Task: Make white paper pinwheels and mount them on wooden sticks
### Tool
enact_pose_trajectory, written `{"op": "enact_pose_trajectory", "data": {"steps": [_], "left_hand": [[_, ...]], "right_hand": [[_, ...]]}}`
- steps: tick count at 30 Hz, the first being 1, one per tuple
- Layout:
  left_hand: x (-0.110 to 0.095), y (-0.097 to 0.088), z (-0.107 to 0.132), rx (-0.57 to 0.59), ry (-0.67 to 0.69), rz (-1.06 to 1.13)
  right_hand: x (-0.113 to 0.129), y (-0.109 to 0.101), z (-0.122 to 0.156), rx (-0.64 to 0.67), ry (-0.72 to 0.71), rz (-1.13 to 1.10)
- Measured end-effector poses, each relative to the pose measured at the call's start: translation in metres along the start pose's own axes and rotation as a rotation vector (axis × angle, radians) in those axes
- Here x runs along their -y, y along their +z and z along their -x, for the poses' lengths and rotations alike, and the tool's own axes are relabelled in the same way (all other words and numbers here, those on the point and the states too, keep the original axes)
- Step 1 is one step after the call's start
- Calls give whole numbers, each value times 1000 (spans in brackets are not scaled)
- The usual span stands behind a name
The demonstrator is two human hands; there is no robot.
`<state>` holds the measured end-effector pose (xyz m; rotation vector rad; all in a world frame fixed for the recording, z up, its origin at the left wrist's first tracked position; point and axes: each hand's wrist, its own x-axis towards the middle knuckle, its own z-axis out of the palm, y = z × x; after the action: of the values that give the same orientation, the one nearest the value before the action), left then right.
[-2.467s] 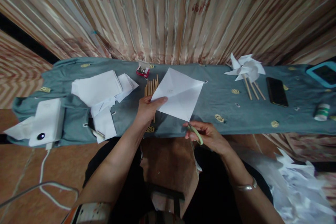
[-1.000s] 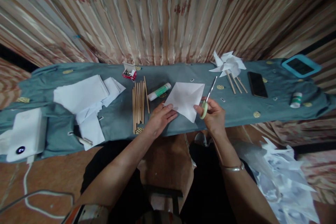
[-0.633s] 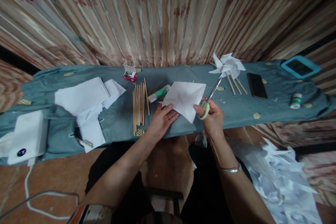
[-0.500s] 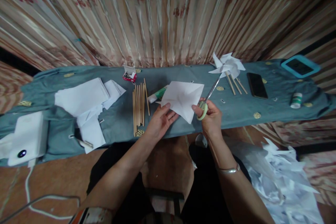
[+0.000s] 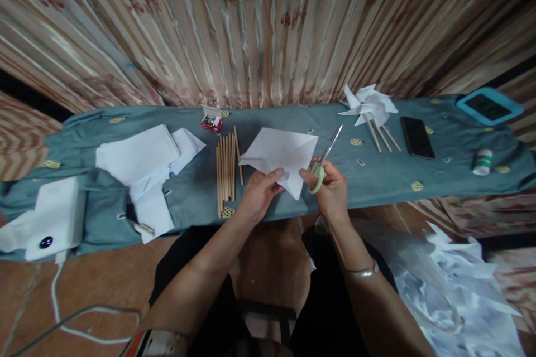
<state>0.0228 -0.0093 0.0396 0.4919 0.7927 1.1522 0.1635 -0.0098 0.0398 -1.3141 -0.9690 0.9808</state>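
A white sheet of paper (image 5: pixel 285 149), squarish with slits cut toward its middle, is held above the table edge. My left hand (image 5: pixel 262 192) pinches its lower side, thumb on top. My right hand (image 5: pixel 330 184) is wrapped round a pair of scissors (image 5: pixel 332 144) with pale green handles, blades pointing up and away to the right. The right thumb touches the paper's right edge. Left of the paper lies a row of wooden sticks (image 5: pixel 226 167). Beyond the scissors are white paper pinwheels (image 5: pixel 369 103) on sticks.
Left on the cloth-covered table are stacked papers (image 5: pixel 136 150), a white device (image 5: pixel 56 215) with a cable and a small red box (image 5: pixel 211 120) of pins. A phone (image 5: pixel 417 136), a blue-framed tablet (image 5: pixel 489 106) and a glue stick (image 5: pixel 483 162) lie right. A bag of pinwheels (image 5: pixel 456 284) stands below.
The paper has turned slightly and shifted left, now covering the green-and-white tube. My left hand has slid closer to its lower corner. The scissors have come a little lower, with my right hand.
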Motion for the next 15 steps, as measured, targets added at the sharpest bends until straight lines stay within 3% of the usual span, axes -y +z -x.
{"op": "enact_pose_trajectory", "data": {"steps": [8,15], "left_hand": [[2,-16,-13,-296,239,-197],[-18,-31,-21,-296,406,-218]], "right_hand": [[-5,1,7,125,95,-20],[-8,-7,29,428,130,128]]}}
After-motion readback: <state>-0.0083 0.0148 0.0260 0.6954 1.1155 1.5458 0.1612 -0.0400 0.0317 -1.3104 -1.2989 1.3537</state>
